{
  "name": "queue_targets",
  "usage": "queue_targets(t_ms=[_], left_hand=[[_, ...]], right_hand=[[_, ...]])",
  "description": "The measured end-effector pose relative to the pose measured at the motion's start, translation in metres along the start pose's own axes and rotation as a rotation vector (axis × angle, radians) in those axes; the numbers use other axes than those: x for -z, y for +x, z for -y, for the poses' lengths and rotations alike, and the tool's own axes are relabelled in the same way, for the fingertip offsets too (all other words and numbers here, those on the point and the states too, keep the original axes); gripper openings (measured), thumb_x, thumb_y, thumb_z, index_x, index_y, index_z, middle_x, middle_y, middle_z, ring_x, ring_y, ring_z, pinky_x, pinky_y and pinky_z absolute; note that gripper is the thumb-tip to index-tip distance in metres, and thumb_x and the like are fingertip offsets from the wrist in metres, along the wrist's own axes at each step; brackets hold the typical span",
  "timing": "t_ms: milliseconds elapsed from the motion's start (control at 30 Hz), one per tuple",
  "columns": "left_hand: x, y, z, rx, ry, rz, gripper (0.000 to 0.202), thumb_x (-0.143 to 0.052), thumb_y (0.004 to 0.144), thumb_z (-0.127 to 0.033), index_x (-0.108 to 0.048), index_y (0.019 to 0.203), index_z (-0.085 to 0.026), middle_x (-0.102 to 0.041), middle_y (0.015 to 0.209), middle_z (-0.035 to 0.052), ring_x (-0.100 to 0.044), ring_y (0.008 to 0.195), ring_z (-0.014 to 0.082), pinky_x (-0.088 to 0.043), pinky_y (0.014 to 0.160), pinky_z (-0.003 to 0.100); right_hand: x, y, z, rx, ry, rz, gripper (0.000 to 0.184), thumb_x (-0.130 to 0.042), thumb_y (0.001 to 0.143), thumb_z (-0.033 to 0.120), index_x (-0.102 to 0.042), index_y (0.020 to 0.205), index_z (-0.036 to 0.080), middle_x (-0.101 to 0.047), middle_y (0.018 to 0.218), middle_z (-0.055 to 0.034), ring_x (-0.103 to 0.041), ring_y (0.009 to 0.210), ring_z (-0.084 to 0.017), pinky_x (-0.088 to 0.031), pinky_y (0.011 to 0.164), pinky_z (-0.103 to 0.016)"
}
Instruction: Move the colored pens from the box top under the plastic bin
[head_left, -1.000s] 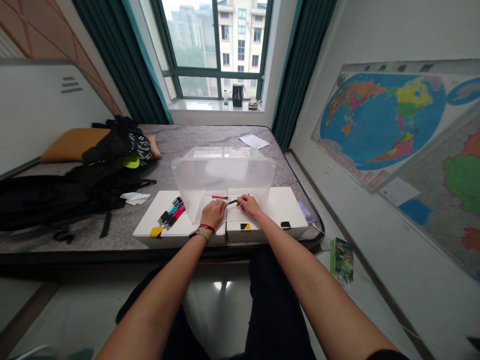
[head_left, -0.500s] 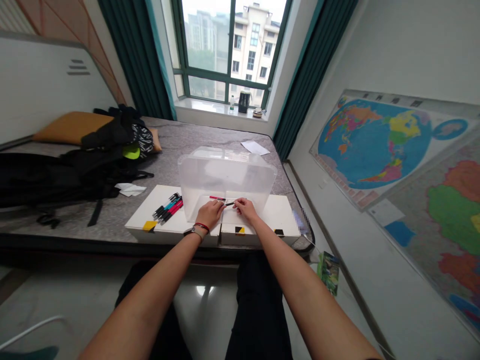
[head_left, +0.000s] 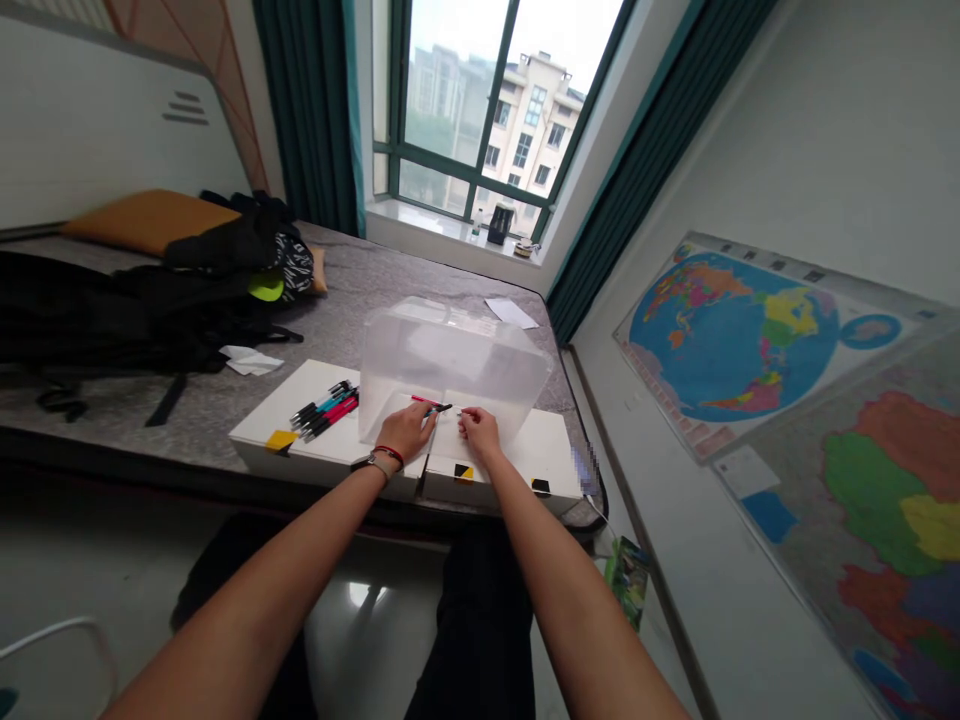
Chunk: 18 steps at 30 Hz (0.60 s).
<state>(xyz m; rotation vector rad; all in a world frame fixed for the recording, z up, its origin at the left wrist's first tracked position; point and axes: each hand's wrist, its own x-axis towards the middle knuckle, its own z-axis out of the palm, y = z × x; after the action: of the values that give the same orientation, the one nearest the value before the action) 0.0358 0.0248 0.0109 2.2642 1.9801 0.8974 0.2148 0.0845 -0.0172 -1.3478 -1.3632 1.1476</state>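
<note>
My left hand [head_left: 407, 432] is closed on a dark pen [head_left: 443, 408], whose end sticks out to the right past the fingertips. A short gap away, my right hand [head_left: 480, 432] is pinched; a tiny bit shows at its fingertips, too small to name. Just beyond the left fingers lies a thin red pen part [head_left: 424, 400]. Both hands are over white boxes [head_left: 514, 450], in front of a clear plastic bin [head_left: 457, 350] tipped on its side. To the left, several black, blue and red pens [head_left: 326, 410] lie in a bunch on the box.
The boxes stand at the near edge of a grey mattress [head_left: 360, 270]. Black bags [head_left: 127, 310] and an orange cushion [head_left: 150, 220] lie at left, with a crumpled tissue [head_left: 251, 360] nearby. Paper [head_left: 511, 313] lies behind the bin. Maps [head_left: 735, 340] hang on the right wall.
My hands have drawn apart, the right one pulling away from the pen's end, which now shows uncovered. The camera view has tilted and shifted.
</note>
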Motion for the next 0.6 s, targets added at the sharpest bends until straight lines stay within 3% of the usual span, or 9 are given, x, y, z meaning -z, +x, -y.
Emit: queue_targets(t_ms=[100, 333, 467, 600], left_hand=[[0.0001, -0.0003, 0.0008, -0.005, -0.031, 0.011, 0.034, -0.037, 0.096, -0.041, -0.06, 0.112, -0.023, -0.069, 0.104, 0.0079, -0.065, 0.093, 0.021, -0.045, 0.072, 0.029], [-0.0007, 0.0, 0.0031, 0.003, -0.06, 0.021, 0.03, -0.041, 0.094, -0.04, -0.062, 0.108, -0.023, -0.069, 0.101, 0.0077, -0.065, 0.092, 0.0211, -0.046, 0.073, 0.029], [-0.0022, -0.0001, 0.0044, -0.018, -0.054, 0.005, 0.029, -0.042, 0.093, -0.04, -0.062, 0.105, -0.023, -0.07, 0.097, 0.0071, -0.065, 0.088, 0.0217, -0.045, 0.071, 0.029], [-0.003, -0.0002, 0.0044, -0.007, -0.068, 0.01, 0.029, -0.044, 0.091, -0.039, -0.062, 0.107, -0.023, -0.07, 0.097, 0.0076, -0.066, 0.087, 0.0221, -0.046, 0.071, 0.029]], right_hand=[[-0.002, -0.0024, 0.0018, 0.027, -0.161, 0.004, 0.02, -0.057, 0.078, 0.027, -0.066, 0.092, 0.017, -0.064, 0.069, -0.0025, -0.058, 0.055, -0.014, -0.048, 0.054, -0.025], [-0.0047, -0.0057, 0.0076, 0.186, -0.577, -0.042, 0.021, -0.055, 0.081, 0.023, -0.072, 0.093, 0.019, -0.067, 0.097, -0.0087, -0.059, 0.082, -0.018, -0.045, 0.087, -0.031], [-0.0049, -0.0038, 0.004, 0.208, -0.527, -0.062, 0.025, -0.059, 0.077, 0.023, -0.071, 0.099, 0.02, -0.068, 0.086, -0.0055, -0.059, 0.077, -0.018, -0.045, 0.083, -0.031], [-0.0036, -0.0025, 0.0005, 0.158, -0.39, -0.067, 0.02, -0.06, 0.075, 0.027, -0.066, 0.093, 0.021, -0.066, 0.077, -0.0019, -0.058, 0.064, -0.015, -0.048, 0.065, -0.027]])
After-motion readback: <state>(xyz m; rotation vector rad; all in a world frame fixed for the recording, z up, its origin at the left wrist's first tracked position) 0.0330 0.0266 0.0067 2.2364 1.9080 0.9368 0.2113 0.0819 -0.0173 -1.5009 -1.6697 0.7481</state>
